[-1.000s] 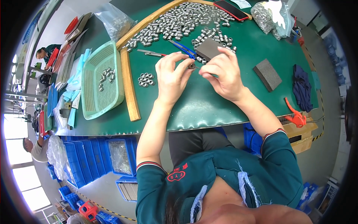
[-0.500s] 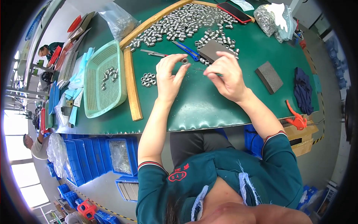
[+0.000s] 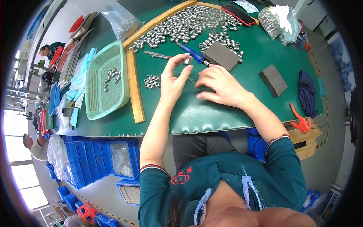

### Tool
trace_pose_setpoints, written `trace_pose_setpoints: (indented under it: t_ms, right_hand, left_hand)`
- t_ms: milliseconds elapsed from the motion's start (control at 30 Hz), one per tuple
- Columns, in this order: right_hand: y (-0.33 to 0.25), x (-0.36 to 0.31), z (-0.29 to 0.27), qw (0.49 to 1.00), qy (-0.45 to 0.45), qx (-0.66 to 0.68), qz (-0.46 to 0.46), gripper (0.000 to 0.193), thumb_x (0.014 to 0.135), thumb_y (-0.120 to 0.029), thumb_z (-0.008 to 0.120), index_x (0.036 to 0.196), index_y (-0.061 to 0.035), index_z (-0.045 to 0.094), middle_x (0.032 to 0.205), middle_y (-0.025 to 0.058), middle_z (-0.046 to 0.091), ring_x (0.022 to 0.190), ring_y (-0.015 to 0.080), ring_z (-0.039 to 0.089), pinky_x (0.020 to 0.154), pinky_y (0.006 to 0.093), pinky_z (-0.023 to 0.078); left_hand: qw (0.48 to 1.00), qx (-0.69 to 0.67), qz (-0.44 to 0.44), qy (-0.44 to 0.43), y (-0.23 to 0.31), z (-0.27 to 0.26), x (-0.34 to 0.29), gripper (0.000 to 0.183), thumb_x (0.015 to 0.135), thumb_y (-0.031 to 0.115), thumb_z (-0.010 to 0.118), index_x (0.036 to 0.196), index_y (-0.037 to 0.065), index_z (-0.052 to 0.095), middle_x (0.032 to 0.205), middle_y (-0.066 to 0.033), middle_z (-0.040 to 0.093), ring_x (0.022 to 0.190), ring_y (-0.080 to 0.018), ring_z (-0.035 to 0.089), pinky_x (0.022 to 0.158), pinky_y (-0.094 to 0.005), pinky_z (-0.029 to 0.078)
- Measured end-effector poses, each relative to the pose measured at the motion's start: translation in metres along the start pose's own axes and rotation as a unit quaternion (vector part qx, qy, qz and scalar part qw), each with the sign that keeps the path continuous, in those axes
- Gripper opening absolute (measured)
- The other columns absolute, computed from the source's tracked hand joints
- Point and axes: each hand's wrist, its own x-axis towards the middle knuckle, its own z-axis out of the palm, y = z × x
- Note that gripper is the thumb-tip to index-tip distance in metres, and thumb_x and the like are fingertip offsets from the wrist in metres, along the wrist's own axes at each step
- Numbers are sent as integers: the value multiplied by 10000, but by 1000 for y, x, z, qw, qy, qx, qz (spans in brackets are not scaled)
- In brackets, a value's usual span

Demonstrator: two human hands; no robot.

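Note:
My left hand [image 3: 173, 80] pinches a small shiny metal sleeve [image 3: 187, 61] between thumb and fingertips, above the green table. Close on its right, my right hand [image 3: 221, 86] is closed on a thin rod-like metal tool [image 3: 192, 81], whose tip points toward the left thumb. The fingers cover most of that tool, so its exact kind cannot be made out. Just beyond the hands are a blue utility knife [image 3: 191, 52], a grey rectangular block [image 3: 221, 56] and a slim tool [image 3: 157, 55] with a red part. Several sleeves [image 3: 151, 81] stand grouped left of my left hand.
A heap of metal sleeves [image 3: 189, 22] lies at the back inside wooden strips [image 3: 135, 89]. On the left stands a green mesh basket [image 3: 107, 96] with a few sleeves. To the right are a dark block [image 3: 273, 80], a navy cloth [image 3: 307, 92] and an orange-handled tool [image 3: 300, 120].
My right hand has turned and come left and lower, its tool now angled near the left thumb. The sleeve in my left hand has been tilted from end-on to side-on.

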Motion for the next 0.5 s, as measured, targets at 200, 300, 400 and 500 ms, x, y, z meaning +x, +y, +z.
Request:
trace_pose_setpoints:
  t_ms: [200,300,400,500]
  right_hand:
    - [0,3,14,806,120,525,246,300,923,-293,587,1053,-23,602,997,52,630,926,149,614,850,281,475]
    - [-2,4,11,742,107,596,286,334,942,-302,562,1124,-22,566,1037,47,614,979,115,592,862,269,471]
    - [-1,3,9,666,85,672,313,327,939,-304,563,1145,-50,556,1054,42,608,996,115,586,869,277,472]
    - [2,1,12,618,73,719,309,321,936,-312,567,1146,-70,552,1051,31,602,995,110,581,871,281,470]
  left_hand:
    - [999,-1,46,-22,-3,6,-3,306,808,-17,665,1084,38,541,1079,-102,634,1031,-172,571,926,-306,433]
    - [996,34,69,-36,0,8,-6,281,807,-14,661,1057,41,547,1074,-111,630,1059,-197,568,945,-327,424]
    - [992,42,106,-47,-1,11,-5,267,803,-11,661,1042,40,553,1085,-114,614,1068,-209,564,945,-332,426]
    - [987,77,127,-57,-1,12,-6,276,783,-11,665,1034,35,560,1095,-121,598,1071,-224,564,938,-337,431]
